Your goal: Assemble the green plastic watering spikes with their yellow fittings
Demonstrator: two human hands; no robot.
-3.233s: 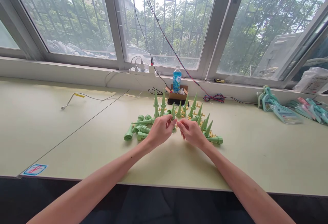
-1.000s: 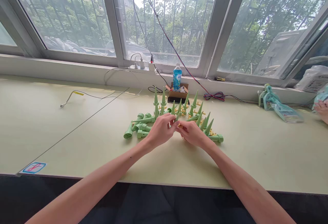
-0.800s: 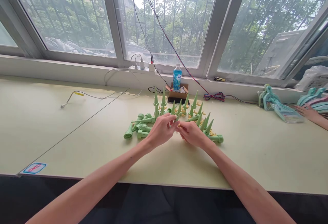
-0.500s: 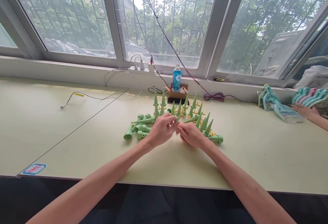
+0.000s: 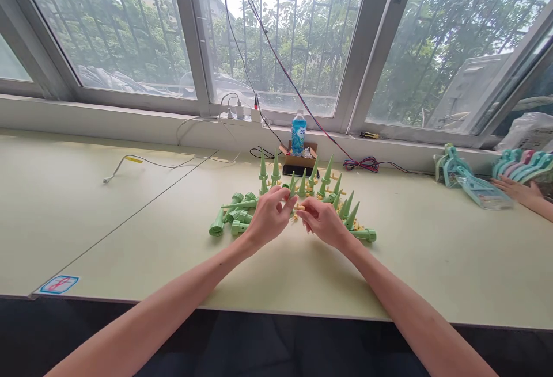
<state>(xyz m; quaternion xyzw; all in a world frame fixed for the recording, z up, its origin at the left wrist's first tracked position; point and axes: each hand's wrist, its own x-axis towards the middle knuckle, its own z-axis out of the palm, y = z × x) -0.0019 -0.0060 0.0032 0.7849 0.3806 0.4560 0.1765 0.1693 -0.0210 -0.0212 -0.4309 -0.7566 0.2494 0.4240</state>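
Pale green desk [image 5: 129, 239] under windows [image 5: 129, 31]: near its middle, left grip [image 5: 268, 220] clenches a green spike [image 5: 294, 203], right grip [image 5: 325, 224] pinches a yellow peg [image 5: 299, 208]. A slip might topple standing spikes [image 5: 276, 172] just behind.

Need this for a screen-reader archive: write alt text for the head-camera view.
A person's left hand pinches a small green plastic cone spike and the right hand a yellow plastic piece above a pale green tabletop. More green cones stand and lie around them; a co-worker's hand shows far right.
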